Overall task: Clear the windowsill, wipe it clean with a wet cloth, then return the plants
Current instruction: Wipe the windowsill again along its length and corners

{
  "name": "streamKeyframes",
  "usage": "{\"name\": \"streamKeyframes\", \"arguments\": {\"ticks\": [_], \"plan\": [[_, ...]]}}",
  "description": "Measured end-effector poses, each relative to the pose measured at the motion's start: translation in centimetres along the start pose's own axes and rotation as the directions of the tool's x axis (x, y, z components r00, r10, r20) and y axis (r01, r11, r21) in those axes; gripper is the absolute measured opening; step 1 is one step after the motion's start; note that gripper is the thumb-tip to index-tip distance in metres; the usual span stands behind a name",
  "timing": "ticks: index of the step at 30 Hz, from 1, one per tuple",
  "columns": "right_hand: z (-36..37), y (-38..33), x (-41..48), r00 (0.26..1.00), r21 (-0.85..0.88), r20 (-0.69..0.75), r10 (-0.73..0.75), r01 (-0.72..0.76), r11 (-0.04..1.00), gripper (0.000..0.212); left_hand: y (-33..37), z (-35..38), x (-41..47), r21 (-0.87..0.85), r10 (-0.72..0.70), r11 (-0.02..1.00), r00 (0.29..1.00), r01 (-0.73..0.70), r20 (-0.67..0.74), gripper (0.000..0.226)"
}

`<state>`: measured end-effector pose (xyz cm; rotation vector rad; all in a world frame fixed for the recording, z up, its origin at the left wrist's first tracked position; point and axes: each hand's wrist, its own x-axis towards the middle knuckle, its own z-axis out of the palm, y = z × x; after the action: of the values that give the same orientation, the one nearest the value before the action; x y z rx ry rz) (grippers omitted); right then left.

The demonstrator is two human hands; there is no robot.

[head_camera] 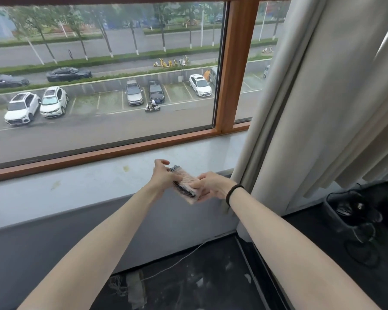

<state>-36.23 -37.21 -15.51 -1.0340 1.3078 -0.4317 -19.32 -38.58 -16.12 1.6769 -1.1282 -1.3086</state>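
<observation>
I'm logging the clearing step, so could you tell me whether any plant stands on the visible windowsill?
No, the windowsill shows only yellowish stains, with no plant on it.

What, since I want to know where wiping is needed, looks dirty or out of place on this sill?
Two marks on the windowsill: a yellowish stain just left of the left hand, and a fainter stain farther left. The right hand grips the folded cloth; nothing else stands out.
</observation>
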Motion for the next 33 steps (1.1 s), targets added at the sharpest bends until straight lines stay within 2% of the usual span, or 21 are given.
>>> {"name": "streamKeyframes", "arguments": {"ticks": [3, 8, 10, 11, 12, 13, 15, 17, 19, 20, 22, 24, 27, 29, 30, 31, 33], "plan": [[-1.1, -0.3, 1.3, 0.999, -0.030, -0.040, 0.012, -0.013, 0.999, 0.007, 1.4, 1.0, 2.2, 0.016, 0.048, 0.999, 0.996, -0.047, -0.082, 0.054], [-1.6, -0.9, 3.2, 0.994, 0.099, -0.083, 0.074, -0.065, 0.993, 0.016, 4.2, 2.9, 6.4, 0.086, 0.114, 0.990, 0.993, -0.116, 0.027, 0.052], [-2.5, -1.1, 4.0, 0.972, 0.119, -0.210, 0.102, -0.078, 0.990, 0.015, 5.2, 3.6, 8.6, 0.236, 0.195, 0.948, 0.976, -0.212, 0.094, 0.061], [-3.1, -0.9, 4.5, 0.945, 0.153, -0.306, 0.117, -0.073, 0.986, 0.013, 5.5, 3.8, 9.7, 0.373, 0.236, 0.889, 0.964, -0.266, 0.125, 0.067], [-3.8, -0.8, 4.8, 0.900, 0.202, -0.415, 0.131, -0.050, 0.978, 0.011, 5.5, 4.1, 11.0, 0.514, 0.275, 0.800, 0.951, -0.309, 0.144, 0.070], [-4.7, -0.4, 5.3, 0.821, 0.225, -0.553, 0.140, -0.015, 0.974, 0.017, 5.1, 4.5, 11.9, 0.631, 0.305, 0.708, 0.943, -0.316, 0.130, 0.067], [-6.5, 0.7, 5.7, 0.577, 0.174, -0.807, 0.130, 0.022, 0.984, 0.021, 3.6, 5.8, 12.4, 0.777, 0.349, 0.575, 0.936, -0.257, 0.051, 0.045], [-7.4, 2.0, 5.4, 0.374, 0.178, -0.915, 0.152, 0.035, 0.983, 0.017, 1.6, 7.7, 11.7, 0.844, 0.342, 0.500, 0.940, -0.197, 0.017, 0.031], [-7.8, 2.8, 5.3, 0.248, 0.230, -0.947, 0.204, 0.078, 0.970, 0.023, -0.1, 9.3, 11.1, 0.887, 0.343, 0.412, 0.937, -0.208, 0.061, 0.038], [-7.8, 3.1, 5.4, 0.219, 0.257, -0.948, 0.231, 0.098, 0.961, 0.026, -0.8, 9.8, 11.1, 0.911, 0.368, 0.336, 0.924, -0.239, 0.107, 0.039], [-8.3, 2.8, 6.1, 0.177, 0.251, -0.957, 0.230, 0.109, 0.962, 0.017, -1.1, 10.3, 11.9, 0.920, 0.447, 0.207, 0.869, -0.332, 0.213, 0.032], [-9.2, 2.5, 6.6, 0.151, 0.302, -0.947, 0.282, 0.128, 0.945, 0.028, -1.3, 10.3, 12.8, 0.882, 0.492, 0.195, 0.821, -0.428, 0.290, 0.025], [-11.2, 3.1, 7.8, 0.218, 0.325, -0.930, 0.296, 0.109, 0.939, 0.051, -1.5, 9.8, 13.2, 0.688, 0.478, 0.390, 0.773, -0.612, 0.416, 0.034], [-12.4, 4.6, 8.9, 0.246, 0.298, -0.934, 0.258, 0.144, 0.944, 0.072, -1.1, 9.0, 13.8, 0.623, 0.518, 0.360, 0.704, -0.694, 0.485, 0.041], [-13.3, 5.8, 10.0, 0.252, 0.286, -0.937, 0.241, 0.162, 0.945, 0.074, -0.7, 8.8, 14.4, 0.602, 0.527, 0.365, 0.691, -0.710, 0.495, 0.041], [-14.9, 7.8, 12.0, 0.248, 0.291, -0.936, 0.249, 0.149, 0.945, 0.070, -0.3, 8.9, 15.2, 0.601, 0.529, 0.373, 0.694, -0.707, 0.488, 0.039], [-16.4, 9.6, 13.5, 0.243, 0.310, -0.929, 0.278, 0.104, 0.945, 0.069, -0.1, 9.9, 16.6, 0.589, 0.560, 0.454, 0.728, -0.669, 0.395, 0.029]]}}
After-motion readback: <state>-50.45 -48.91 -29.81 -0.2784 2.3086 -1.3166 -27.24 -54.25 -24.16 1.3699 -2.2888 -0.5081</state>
